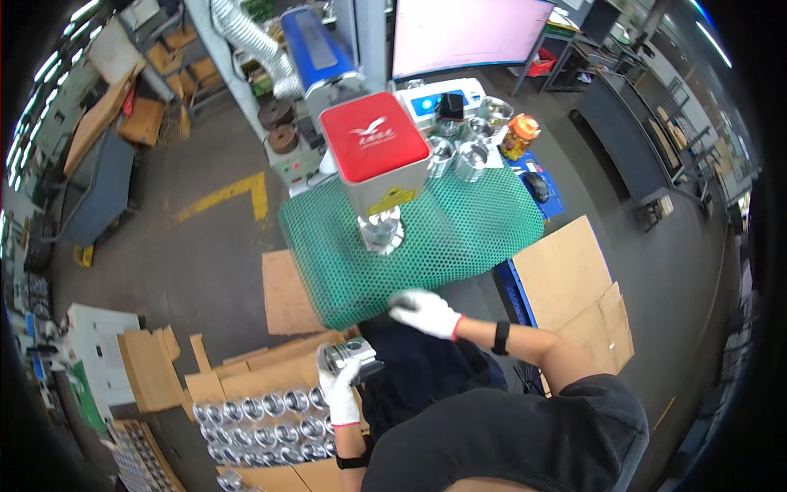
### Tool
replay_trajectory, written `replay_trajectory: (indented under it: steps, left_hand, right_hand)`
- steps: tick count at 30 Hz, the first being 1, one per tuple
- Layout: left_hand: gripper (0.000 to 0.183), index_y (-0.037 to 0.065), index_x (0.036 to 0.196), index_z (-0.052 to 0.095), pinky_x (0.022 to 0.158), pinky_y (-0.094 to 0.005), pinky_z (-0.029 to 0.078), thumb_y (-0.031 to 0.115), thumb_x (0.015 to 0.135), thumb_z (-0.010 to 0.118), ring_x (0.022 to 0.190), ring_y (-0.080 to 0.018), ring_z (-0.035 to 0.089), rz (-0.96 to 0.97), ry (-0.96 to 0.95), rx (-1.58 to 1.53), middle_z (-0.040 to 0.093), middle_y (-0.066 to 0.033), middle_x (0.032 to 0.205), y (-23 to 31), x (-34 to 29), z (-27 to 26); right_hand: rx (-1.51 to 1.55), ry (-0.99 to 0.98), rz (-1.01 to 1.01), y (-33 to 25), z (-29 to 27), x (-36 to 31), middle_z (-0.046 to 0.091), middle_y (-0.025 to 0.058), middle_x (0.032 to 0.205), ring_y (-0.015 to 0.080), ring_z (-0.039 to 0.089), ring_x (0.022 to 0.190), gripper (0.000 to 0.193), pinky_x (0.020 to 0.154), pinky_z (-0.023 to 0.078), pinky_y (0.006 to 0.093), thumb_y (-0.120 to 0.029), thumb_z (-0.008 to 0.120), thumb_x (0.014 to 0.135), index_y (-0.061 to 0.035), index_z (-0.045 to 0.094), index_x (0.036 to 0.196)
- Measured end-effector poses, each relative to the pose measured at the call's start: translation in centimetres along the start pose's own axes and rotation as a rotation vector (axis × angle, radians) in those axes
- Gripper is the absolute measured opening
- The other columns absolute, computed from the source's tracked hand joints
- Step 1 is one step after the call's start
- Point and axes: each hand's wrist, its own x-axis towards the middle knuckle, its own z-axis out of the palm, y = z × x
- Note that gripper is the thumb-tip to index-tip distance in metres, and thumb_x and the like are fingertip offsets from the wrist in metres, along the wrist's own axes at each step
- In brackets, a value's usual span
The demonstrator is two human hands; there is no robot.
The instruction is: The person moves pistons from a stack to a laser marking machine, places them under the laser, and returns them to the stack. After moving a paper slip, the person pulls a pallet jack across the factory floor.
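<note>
My left hand (336, 392), in a white glove with a red cuff, is closed around a shiny metal piston (351, 354) in front of my body. My right hand (426, 313), gloved the same way, is over the near edge of the green perforated mat (443, 234). Its fingers are blurred beside a dark grey patch, and I cannot make out whether they hold anything. On the mat, another shiny metal piston (381, 233) stands under the red-topped machine head (375, 138), which hides its upper part.
Rows of metal pistons (275, 432) stand on cardboard at the lower left. Several metal cylinders (471, 160), an orange-lidded jar (520, 136) and a black mouse (536, 187) are behind the mat. Cardboard (566, 275) covers a blue crate (513, 293) to the right. A monitor (471, 37) stands behind.
</note>
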Motion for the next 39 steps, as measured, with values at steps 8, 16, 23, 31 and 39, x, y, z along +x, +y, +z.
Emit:
replay_trajectory:
  steps: [8,16,23,31,39]
  left_hand:
    - [0.102,0.007,0.14,0.045,0.09,-0.042,0.052,0.039,0.054,0.09,0.109,-0.0332,0.059,0.359,-0.206,1.388,0.05,-0.0187,0.12,3.1,-4.2,13.5]
    - [0.056,-0.003,0.146,0.034,0.107,-0.0346,0.04,0.033,0.105,0.042,0.121,-0.0214,0.053,0.064,-0.26,0.071,0.054,-0.0159,0.132,-0.8,-1.8,15.4]
    - [0.057,-0.001,0.142,0.044,0.112,-0.0321,0.034,0.041,0.107,0.031,0.132,-0.0193,0.045,-0.052,-0.145,-0.161,0.048,-0.0123,0.143,-1.4,-0.1,9.9]
    - [0.059,0.007,0.14,0.049,0.089,-0.0345,0.051,0.052,0.103,0.039,0.102,-0.0217,0.061,-0.007,0.195,0.143,0.061,-0.0147,0.116,-1.0,-4.1,-3.3]
    - [0.069,0.01,0.14,0.05,0.085,-0.0436,0.051,0.062,0.095,0.046,0.108,-0.0308,0.058,-0.23,0.516,-0.011,0.056,-0.0161,0.128,-4.1,-6.3,-11.2]
  right_hand:
    - [1.508,-0.336,0.862,0.2,-1.2,-4.8,0.07,0.0053,0.104,0.0193,0.065,0.093,0.038,0.086,0.051,0.0387,-0.044,0.06,0.095,-0.0099,0.066,0.109]
    - [1.488,-0.244,0.862,-4.3,-8.5,-4.2,0.071,0.0075,0.105,0.0211,0.066,0.097,0.041,0.091,0.051,0.0404,-0.047,0.062,0.093,-0.0096,0.067,0.109]
    - [1.472,-0.322,0.912,-7.7,-5.1,-0.5,0.07,0.0125,0.104,0.0257,0.066,0.097,0.043,0.093,0.052,0.0436,-0.043,0.069,0.089,-0.0035,0.066,0.105]
    - [0.574,-0.616,0.608,-5.4,1.1,-0.5,0.069,0.0022,0.09,0.0128,0.066,0.085,0.03,0.08,0.053,0.0327,-0.029,0.066,0.089,-0.0035,0.07,0.103]
    - [-0.68,-0.289,-0.509,-7.5,6.2,8.1,0.066,0.0194,0.086,0.0367,0.064,0.09,0.027,0.074,0.054,0.0454,-0.026,0.06,0.083,-0.0021,0.066,0.071]
